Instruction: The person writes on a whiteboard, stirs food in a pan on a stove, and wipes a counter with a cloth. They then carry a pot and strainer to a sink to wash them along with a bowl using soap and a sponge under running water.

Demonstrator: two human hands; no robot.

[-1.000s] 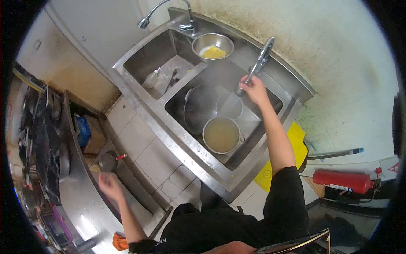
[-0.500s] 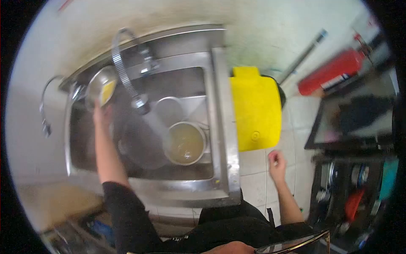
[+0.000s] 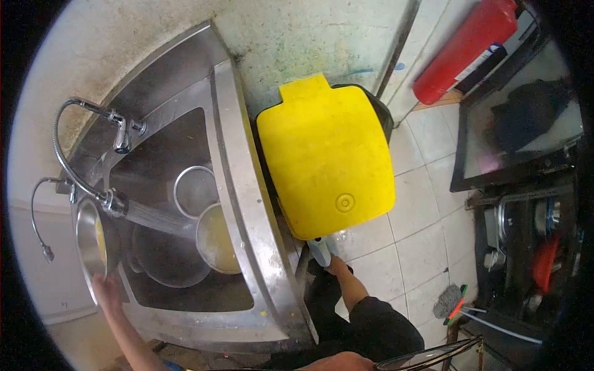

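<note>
My left hand point(image 3: 106, 289) is closed on the rim of a tilted metal bowl point(image 3: 91, 247) with a yellow piece point(image 3: 101, 238) inside, held over the sink's left side. Beside it, a flexible faucet point(image 3: 115, 203) sprays water into a round pot point(image 3: 218, 240) of cloudy yellowish liquid. My right hand point(image 3: 336, 266) is low by the yellow bin lid's point(image 3: 328, 154) front edge, near a light grey shoe point(image 3: 320, 252); its fingers are too small to make out.
In the sink point(image 3: 185, 314) lie a smaller round metal vessel point(image 3: 195, 191) and a large round see-through piece point(image 3: 170, 263). A red fire extinguisher point(image 3: 464, 52) stands by the wall. At right are a dark rack point(image 3: 513, 247) and a grey mop head point(image 3: 448, 301) on the tiles.
The view has swung right, bringing the bin to the middle. My right hand has come in closer to the bin's front and the shoe. My left hand keeps hold of the bowl, now more tilted.
</note>
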